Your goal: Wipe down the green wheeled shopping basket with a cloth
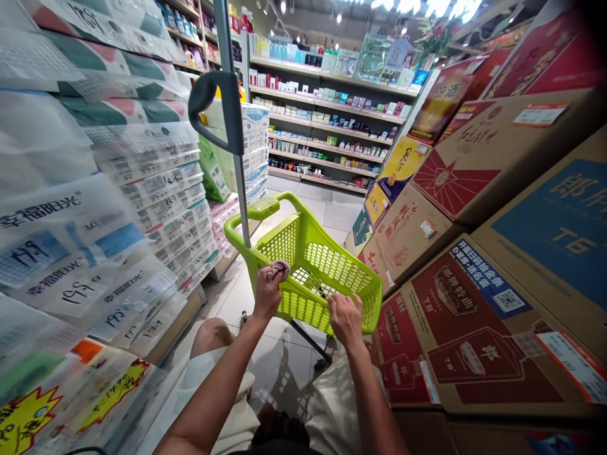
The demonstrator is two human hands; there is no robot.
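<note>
A lime-green plastic shopping cart basket with perforated walls stands in front of me on small wheels. At its near rim, my left hand is closed around a bunched, brownish-pink cloth. Further right along the same rim, my right hand has its fingers curled over the edge; its fingertips are partly hidden. From the cart's left corner rises a grey metal pole with a dark loop handle. Inside the basket I see only its latticed floor and walls.
Wrapped paper packs are stacked high on the left. Cardboard liquor cartons form a wall close on the right. Shelves of small boxes and bottles stand at the back, beyond the tiled floor. My knees flank the cart's near side.
</note>
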